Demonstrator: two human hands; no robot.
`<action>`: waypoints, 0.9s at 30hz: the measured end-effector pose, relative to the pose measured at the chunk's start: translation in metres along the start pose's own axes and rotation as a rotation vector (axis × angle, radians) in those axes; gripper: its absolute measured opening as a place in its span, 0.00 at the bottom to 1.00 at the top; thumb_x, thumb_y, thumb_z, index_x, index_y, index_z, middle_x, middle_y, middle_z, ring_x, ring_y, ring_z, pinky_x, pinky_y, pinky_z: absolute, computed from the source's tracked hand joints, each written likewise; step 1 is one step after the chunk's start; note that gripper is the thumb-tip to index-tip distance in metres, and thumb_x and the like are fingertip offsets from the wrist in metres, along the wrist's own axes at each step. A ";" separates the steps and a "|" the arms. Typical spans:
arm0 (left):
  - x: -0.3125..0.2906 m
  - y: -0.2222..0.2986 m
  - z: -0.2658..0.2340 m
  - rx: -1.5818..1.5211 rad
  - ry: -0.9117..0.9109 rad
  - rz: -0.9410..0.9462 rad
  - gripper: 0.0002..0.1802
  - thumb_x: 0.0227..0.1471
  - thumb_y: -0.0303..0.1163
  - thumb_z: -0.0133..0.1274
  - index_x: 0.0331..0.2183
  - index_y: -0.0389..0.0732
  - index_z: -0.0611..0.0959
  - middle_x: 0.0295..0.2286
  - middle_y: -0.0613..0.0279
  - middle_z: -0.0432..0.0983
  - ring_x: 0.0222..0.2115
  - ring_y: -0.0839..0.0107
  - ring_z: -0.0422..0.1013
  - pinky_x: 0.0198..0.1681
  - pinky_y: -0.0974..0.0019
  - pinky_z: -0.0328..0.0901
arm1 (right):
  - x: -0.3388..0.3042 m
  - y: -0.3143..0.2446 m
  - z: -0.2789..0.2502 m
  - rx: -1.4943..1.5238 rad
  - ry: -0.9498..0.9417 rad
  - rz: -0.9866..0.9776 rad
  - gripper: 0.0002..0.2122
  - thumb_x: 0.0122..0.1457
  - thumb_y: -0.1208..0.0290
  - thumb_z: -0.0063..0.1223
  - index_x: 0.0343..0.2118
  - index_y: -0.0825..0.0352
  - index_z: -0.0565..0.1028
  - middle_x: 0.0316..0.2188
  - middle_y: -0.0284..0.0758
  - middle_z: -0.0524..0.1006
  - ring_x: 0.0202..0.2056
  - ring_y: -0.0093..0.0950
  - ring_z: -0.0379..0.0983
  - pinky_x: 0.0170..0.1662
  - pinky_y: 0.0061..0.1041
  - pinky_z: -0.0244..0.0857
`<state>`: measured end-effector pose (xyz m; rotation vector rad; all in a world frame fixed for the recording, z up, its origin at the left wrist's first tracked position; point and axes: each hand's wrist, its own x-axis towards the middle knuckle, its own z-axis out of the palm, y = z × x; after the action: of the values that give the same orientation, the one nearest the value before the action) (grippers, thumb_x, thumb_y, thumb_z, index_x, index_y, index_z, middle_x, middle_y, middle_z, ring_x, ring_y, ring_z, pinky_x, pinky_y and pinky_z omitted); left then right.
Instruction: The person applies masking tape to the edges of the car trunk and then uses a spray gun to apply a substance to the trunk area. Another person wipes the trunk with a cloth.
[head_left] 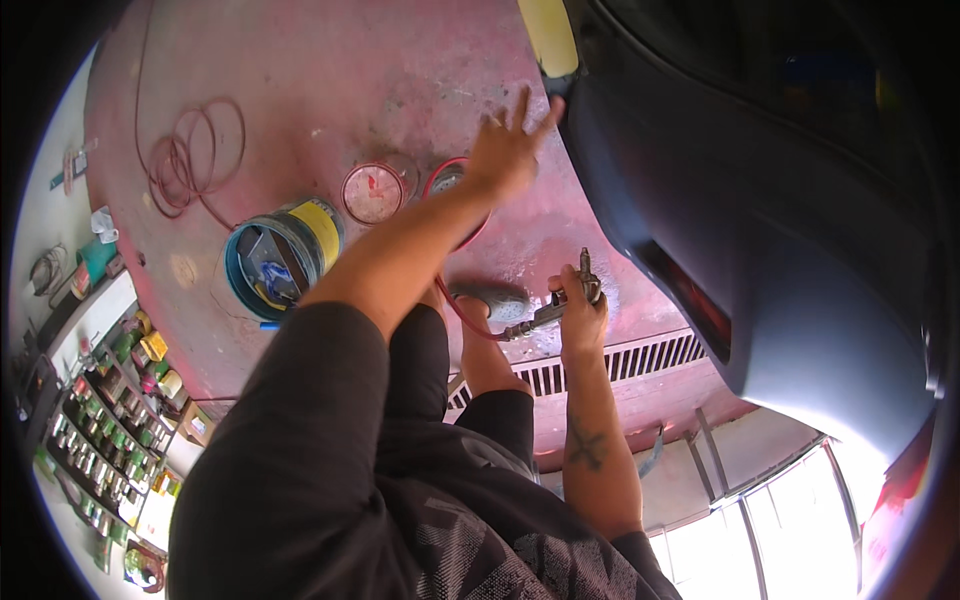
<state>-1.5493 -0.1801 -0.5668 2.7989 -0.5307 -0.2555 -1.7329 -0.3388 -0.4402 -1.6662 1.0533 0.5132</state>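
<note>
My left hand (508, 152) is stretched out over the floor with its fingers spread, holding nothing. Its fingertips are close to the edge of a dark grey car body (800, 270); whether they touch it I cannot tell. In my right hand (582, 318) is a metal air gun (548, 316), with the fingers wrapped round it and its nozzle pointing away from me. A red hose (470, 325) runs from the gun's rear fitting past my legs. The gun is a short way left of the car's rear panel, where a dark reddish opening (695, 300) shows.
To my left stand a blue bucket (237, 270) with tools inside and a round lidded can (373, 193). More hose (205, 150) lies coiled on the reddish floor. A metal drain grate (640, 360) crosses behind my feet. Shelves of small cans (110, 440) line the left wall.
</note>
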 end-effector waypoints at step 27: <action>0.059 -0.035 -0.115 -0.431 -0.411 0.117 0.59 0.54 0.38 0.67 0.76 0.60 0.51 0.41 0.49 0.80 0.42 0.51 0.79 0.50 0.52 0.71 | 0.026 -0.209 0.106 0.386 0.062 0.207 0.24 0.69 0.48 0.55 0.33 0.70 0.82 0.32 0.36 0.81 0.38 0.29 0.75 0.45 0.31 0.67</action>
<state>-1.4578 -0.1439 -0.4761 2.2919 -0.6367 -0.8236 -1.5270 -0.2380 -0.3847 -1.2475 1.2890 0.3636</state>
